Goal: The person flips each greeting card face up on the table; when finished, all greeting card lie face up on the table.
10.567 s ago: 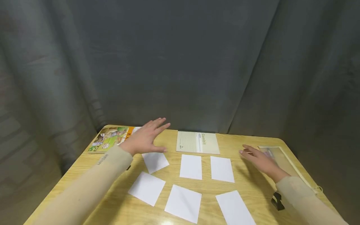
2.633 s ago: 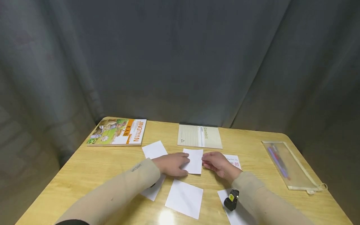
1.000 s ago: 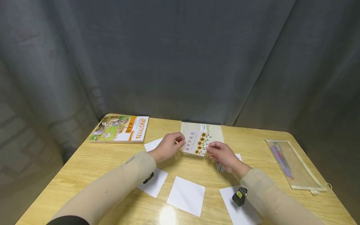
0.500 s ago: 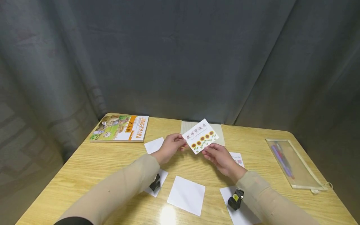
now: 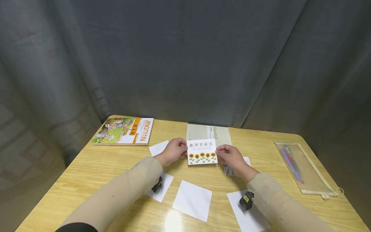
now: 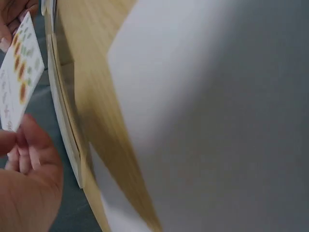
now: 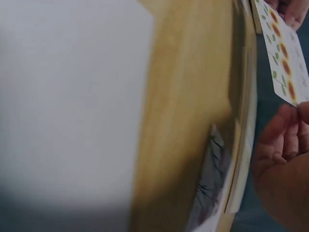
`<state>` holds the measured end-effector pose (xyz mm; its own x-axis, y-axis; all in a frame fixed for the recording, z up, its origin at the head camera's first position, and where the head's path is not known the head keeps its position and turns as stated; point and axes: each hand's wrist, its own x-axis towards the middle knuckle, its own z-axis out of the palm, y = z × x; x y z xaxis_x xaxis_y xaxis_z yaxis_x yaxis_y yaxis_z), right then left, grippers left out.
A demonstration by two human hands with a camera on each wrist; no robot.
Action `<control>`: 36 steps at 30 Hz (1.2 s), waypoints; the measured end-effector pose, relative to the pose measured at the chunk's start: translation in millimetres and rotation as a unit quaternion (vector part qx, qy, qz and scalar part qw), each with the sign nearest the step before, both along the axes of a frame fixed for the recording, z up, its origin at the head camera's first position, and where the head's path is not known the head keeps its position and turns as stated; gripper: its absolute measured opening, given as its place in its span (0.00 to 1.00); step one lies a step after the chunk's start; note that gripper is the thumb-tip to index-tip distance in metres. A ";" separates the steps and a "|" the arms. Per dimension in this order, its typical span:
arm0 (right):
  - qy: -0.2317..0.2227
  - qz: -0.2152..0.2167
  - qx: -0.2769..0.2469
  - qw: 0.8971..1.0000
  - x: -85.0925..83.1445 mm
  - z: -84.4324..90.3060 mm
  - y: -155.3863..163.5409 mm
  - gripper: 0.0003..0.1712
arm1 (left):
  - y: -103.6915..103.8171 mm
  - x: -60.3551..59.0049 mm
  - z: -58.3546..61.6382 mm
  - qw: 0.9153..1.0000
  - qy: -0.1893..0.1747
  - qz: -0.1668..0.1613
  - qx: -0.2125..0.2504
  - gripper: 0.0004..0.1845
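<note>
Both hands hold a small card (image 5: pixel 202 151) printed with a row of sunflowers and a line of characters, raised face-up over the middle of the wooden table (image 5: pixel 87 170). My left hand (image 5: pixel 173 150) pinches its left edge and my right hand (image 5: pixel 229 156) pinches its right edge. The card (image 6: pixel 17 72) shows at the top left of the left wrist view, above my left hand (image 6: pixel 26 186). The right wrist view catches the card (image 7: pixel 285 53) at the top right, with my right hand (image 7: pixel 285 159) below it. Another printed card (image 5: pixel 232 170) lies partly hidden under my right hand.
Several blank white cards lie on the table, such as one (image 5: pixel 192 200) near the front and one (image 5: pixel 157 148) behind my left hand. A picture book (image 5: pixel 124 131) lies at the back left, a beige notebook (image 5: pixel 208 132) at the back centre, a clear pencil pouch (image 5: pixel 299 169) at the right.
The sunflower card was lifted from the table and turned from a tilt to level, upright to me. Both hands stay at its edges.
</note>
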<state>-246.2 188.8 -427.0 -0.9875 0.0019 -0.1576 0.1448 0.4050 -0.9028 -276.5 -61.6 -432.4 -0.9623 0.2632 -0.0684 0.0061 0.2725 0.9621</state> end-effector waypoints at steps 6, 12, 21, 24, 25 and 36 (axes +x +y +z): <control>-0.030 0.004 -0.004 1.000 2.2 -12.9 -7.6 0.10 | 4.2 -1.3 -7.0 0.998 -0.004 0.056 -0.030 0.08; -0.045 -0.023 -0.010 0.999 3.9 -19.4 -11.2 0.07 | 7.1 2.0 -9.5 0.998 -0.042 0.044 -0.028 0.14; -0.050 -0.006 0.035 0.998 1.7 -16.0 -15.0 0.04 | 4.0 0.5 -20.6 0.992 0.019 0.012 -0.121 0.17; -0.043 0.006 0.066 0.997 -0.1 -13.4 -16.5 0.04 | 4.1 0.3 -18.4 0.986 0.047 0.004 -0.163 0.18; -0.041 0.008 0.079 0.996 -0.8 -12.5 -17.0 0.05 | 4.4 0.5 -16.7 0.983 0.054 0.001 -0.174 0.18; -0.052 0.018 0.113 0.992 -3.9 -7.8 -17.2 0.06 | 8.2 5.7 -1.2 0.973 0.040 -0.019 -0.228 0.18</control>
<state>-250.1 171.6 -434.8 -0.9658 0.0145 -0.2588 0.2151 0.6024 -0.7687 -270.9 -53.4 -433.6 -0.9596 0.2582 -0.1117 0.0941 0.6685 0.7377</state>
